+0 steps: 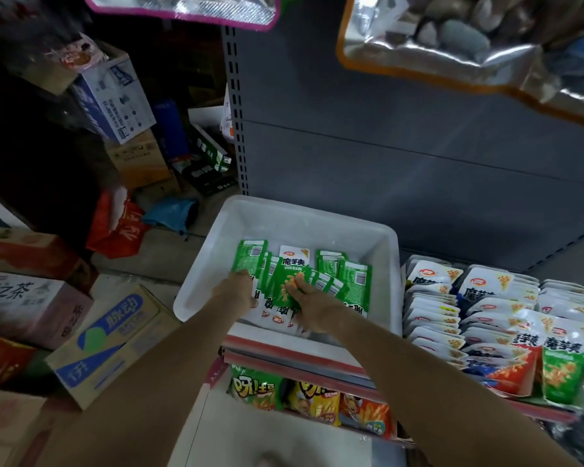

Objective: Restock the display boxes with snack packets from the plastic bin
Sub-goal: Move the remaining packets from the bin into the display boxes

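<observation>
Both hands (236, 289) (312, 306) gather green packets (289, 281) in bin (213, 251).

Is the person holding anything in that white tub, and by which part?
Both hands, left and right, gather the green snack packets by their lower ends; the fingers' exact grip cannot be told.

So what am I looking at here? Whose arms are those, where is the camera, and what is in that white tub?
There is no machine here: these are a person's two bare arms, seen from a camera worn on the head that looks forward and down. That is why both arms reach in from the bottom of the picture.

The white bin stands on a shop shelf and holds green snack packets. The left hand grips packets on the left side of the pile. The right hand seems to be gathering those in the middle; how firmly it holds them is hard to tell.

To the right stand the display boxes, with rows of similar packets on edge. Below the shelf lie bags of chips, and cardboard cartons are stacked on the left.
</observation>
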`<state>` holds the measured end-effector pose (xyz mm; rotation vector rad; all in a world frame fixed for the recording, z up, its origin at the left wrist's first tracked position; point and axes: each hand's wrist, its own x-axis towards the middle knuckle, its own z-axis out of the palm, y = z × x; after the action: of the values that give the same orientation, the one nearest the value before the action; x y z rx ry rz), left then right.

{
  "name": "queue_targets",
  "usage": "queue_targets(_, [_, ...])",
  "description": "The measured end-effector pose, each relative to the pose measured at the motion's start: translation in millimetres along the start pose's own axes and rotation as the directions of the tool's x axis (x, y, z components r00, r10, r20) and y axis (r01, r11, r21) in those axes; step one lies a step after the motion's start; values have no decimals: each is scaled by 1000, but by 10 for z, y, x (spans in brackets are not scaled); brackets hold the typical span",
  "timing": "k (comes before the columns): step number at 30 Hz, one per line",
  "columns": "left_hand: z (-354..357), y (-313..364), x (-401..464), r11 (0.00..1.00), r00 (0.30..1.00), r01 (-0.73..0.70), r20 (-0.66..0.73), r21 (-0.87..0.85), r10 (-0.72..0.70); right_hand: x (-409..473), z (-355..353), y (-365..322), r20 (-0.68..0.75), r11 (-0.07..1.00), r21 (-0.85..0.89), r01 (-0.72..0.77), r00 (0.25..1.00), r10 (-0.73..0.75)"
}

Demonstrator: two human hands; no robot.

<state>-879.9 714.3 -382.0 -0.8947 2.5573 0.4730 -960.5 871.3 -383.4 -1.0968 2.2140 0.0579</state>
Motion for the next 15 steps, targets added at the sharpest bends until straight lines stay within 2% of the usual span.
queue_targets(5, [-73, 103, -53, 938, 985, -146, -44, 314, 167, -3, -5, -5, 4, 1000, 21, -16, 1000, 16])
queue_targets(7, [-60, 124, -91, 925, 974, -170, -82, 340, 210, 1, -9, -1, 13, 999, 27, -25, 1000, 25])
queue_targets(8, [-55, 116, -99, 941, 971, -172, -112, 293, 212, 5, -8, -3, 16, 999, 29, -27, 1000, 26])
queue_targets(10, [-59, 65, -120, 980, 957, -187, -212, 71, 198, 21, -13, 1, 18, 999, 44, -24, 1000, 23])
queue_targets(12, [-87, 7, -172, 953, 928, -255, -319, -161, 194, 21, -49, 1, 26, 995, 102, -22, 999, 19])
queue_targets(14, [-126, -36, -267, 897, 883, -326, -434, -298, 176, -7, -124, -28, -24, 950, 311, 0, 1000, 7])
queue_targets(15, [-149, -47, -322, 868, 863, -355, -478, -347, 161, -36, -170, -47, -94, 899, 438, 21, 995, 22])
